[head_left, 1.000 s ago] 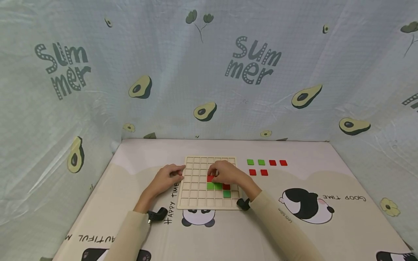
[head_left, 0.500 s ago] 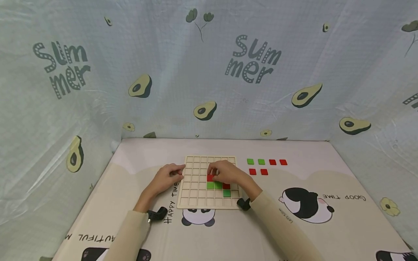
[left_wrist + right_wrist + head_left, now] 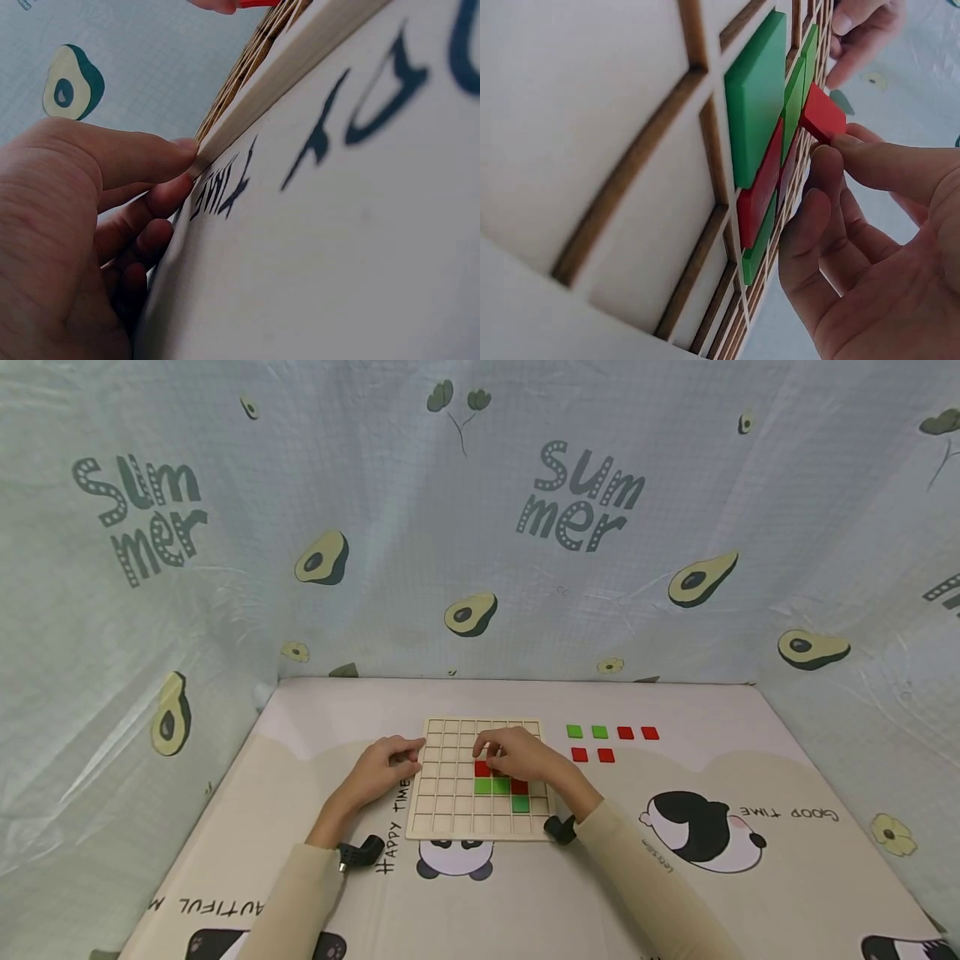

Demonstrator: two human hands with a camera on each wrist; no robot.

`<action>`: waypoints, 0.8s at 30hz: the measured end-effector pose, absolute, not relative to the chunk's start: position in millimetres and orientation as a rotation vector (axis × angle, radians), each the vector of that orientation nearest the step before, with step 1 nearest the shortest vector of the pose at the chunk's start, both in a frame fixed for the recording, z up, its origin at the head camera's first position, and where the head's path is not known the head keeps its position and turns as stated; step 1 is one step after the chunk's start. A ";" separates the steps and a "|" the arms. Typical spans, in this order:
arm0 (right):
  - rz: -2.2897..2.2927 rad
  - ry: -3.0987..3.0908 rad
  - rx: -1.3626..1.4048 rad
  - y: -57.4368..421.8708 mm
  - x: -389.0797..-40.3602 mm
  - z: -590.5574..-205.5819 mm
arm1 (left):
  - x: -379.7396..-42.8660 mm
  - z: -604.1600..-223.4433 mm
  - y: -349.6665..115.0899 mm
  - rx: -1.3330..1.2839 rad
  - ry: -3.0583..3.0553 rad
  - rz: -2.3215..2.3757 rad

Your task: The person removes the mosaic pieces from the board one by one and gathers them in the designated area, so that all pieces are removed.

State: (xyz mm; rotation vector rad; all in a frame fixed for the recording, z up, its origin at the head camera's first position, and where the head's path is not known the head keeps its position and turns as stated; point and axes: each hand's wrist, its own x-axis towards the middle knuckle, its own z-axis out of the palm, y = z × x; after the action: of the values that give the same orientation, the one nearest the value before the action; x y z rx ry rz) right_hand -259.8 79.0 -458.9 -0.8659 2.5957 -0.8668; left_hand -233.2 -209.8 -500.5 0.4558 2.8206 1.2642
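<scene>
Part of the board [image 3: 446, 810] hidden by my right hand [image 3: 521, 754], a tilted red tile [image 3: 824, 115] pinched in its fingertips, near green tiles [image 3: 483, 786], whether touching the board hard to tell, my left hand [image 3: 379, 770] unclenched, touching the board's left edge

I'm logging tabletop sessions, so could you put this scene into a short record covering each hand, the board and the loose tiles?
Left hand: touches the left edge of the grid board
Right hand: pinches a red tile, tilted, over the board
Board tiles: green and red, some hidden by the right hand in the head view
Loose green tiles: two, right of the board
Loose red tiles: four, same side
</scene>
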 end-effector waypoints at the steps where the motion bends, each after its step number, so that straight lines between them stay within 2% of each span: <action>1: -0.882 2.589 -0.876 79.4 -260.1 -458.9 | -233.3 -500.5 -209.7 0.458 2.820 1.265; 11: -0.901 2.603 -0.885 92.0 -262.1 -455.5 | -233.5 -500.0 -209.9 0.470 2.824 1.259; 24: -0.953 2.635 -0.811 131.9 -257.1 -443.4 | -233.0 -499.5 -209.3 0.473 2.832 1.256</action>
State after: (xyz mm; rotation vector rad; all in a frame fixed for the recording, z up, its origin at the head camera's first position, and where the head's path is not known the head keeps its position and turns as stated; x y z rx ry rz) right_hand -257.1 131.9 -443.4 -0.8109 2.6345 -0.9534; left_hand -233.0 -209.3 -499.5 0.4734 2.8319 1.2558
